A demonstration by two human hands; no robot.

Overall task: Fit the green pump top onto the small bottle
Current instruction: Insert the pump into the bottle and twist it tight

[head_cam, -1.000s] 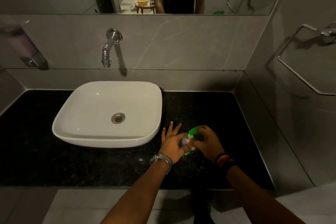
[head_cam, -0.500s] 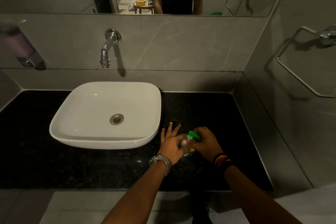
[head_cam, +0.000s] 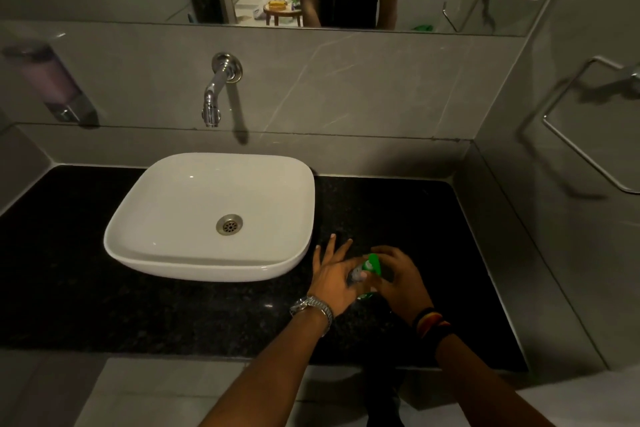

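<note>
Green pump top [head_cam: 373, 263] seated atop small bottle [head_cam: 356, 277], upright on black counter, mostly hidden; 5 o'clock from basin.

Both forearms are bare, with no sleeves showing. The left hand [head_cam: 334, 279] has a metal link wristwatch [head_cam: 311, 308] just behind it, silver-toned, its bracelet catching the light in small bright segments. The right hand [head_cam: 398, 282] has a stack of bands [head_cam: 431, 322] at its wrist: mostly black, with narrow stripes of red and yellow or orange among them. No rings can be made out on the fingers [head_cam: 330, 246] in the dim light.
</note>
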